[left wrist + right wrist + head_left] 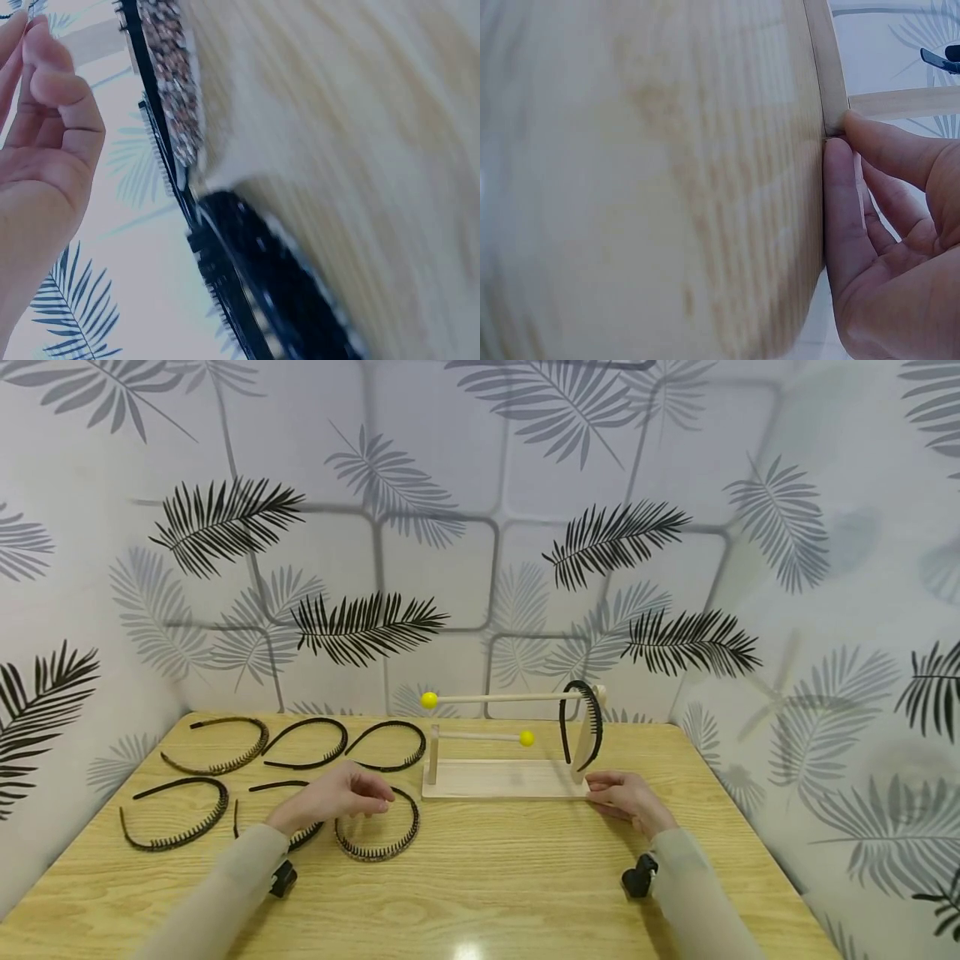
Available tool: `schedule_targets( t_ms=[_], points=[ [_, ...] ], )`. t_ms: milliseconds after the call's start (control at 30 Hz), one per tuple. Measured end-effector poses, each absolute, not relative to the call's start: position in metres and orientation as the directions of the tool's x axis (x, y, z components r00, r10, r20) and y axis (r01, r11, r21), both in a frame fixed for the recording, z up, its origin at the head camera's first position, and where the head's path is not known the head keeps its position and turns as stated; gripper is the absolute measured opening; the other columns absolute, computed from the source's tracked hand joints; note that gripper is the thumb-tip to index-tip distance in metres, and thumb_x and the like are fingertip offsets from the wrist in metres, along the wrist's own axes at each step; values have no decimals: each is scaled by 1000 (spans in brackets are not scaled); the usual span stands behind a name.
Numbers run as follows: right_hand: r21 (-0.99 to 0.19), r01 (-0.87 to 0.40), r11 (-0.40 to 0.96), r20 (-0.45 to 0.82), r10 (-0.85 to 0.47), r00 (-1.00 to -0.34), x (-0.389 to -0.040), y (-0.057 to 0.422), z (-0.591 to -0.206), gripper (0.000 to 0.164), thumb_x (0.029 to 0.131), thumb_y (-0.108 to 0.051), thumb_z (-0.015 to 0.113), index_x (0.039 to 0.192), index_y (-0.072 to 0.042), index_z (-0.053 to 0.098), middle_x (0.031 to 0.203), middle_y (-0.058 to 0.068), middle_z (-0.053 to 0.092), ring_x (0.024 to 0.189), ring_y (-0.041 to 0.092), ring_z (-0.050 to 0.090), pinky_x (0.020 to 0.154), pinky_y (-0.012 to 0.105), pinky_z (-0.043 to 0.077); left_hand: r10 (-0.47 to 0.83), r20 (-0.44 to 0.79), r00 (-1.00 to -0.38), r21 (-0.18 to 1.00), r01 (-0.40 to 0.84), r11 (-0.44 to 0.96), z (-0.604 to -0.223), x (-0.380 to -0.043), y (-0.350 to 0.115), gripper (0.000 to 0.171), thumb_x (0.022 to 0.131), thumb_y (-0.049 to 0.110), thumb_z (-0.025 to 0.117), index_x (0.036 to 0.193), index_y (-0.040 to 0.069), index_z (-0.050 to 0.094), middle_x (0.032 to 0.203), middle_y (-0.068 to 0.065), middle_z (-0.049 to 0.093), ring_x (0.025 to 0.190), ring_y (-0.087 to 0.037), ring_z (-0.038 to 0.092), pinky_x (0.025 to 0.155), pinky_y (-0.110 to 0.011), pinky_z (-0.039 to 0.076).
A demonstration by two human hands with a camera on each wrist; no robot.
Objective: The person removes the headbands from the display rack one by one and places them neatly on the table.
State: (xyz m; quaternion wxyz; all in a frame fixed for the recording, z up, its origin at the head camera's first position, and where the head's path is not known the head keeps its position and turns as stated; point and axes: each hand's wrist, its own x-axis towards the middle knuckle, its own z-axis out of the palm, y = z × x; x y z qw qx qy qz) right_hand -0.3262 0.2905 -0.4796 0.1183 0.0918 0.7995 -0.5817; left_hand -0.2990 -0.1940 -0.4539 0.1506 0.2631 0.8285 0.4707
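A pale wooden rack (502,789) stands near the back of the table, with two horizontal rods tipped by yellow balls. One black toothed headband (597,731) hangs from its upper rod, at the right end. My right hand (628,797) pinches the rack's front right base corner, thumb on the wood and fingers low at the tabletop. Over the headbands on the left hovers my left hand (343,795), fingers loosely bent and nothing visible in them. Nearest it lie a round beaded headband (375,853) and a black one (306,835) partly hidden by the hand.
Several more headbands lie on the wooden table (480,893) at the left, among them a brown one (255,747) and a black one (213,814). A leaf-patterned cloth (435,568) closes off the back and both sides.
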Motion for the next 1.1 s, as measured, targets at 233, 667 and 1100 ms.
schedule_targets(
  t_ms=[233,667,1100],
  points=[
    [-911,283,300,-298,-5,-955,-326,291,-478,48,92,0,64,139,4,51,122,17,61,90,6,65,84,27,58,514,51,-856,888,274,368,-450,-302,-175,30,95,30,67,111,6,72,96,-27,66,74,-33,57,59,-35,48],
    [-920,277,278,-289,-5,-957,-326,292,-480,46,92,3,62,137,6,52,105,9,64,87,7,66,84,27,58,443,85,-893,938,221,267,-444,-311,-143,36,93,27,69,114,-3,68,86,-9,68,71,-21,57,66,-35,53],
    [-920,278,275,-291,-6,-957,-327,292,-481,47,91,2,64,137,6,52,108,11,64,88,8,66,84,28,58,397,195,-897,947,277,160,-436,-310,-115,20,94,24,68,104,9,73,84,-14,68,70,-25,60,60,-35,51]
  ],
)
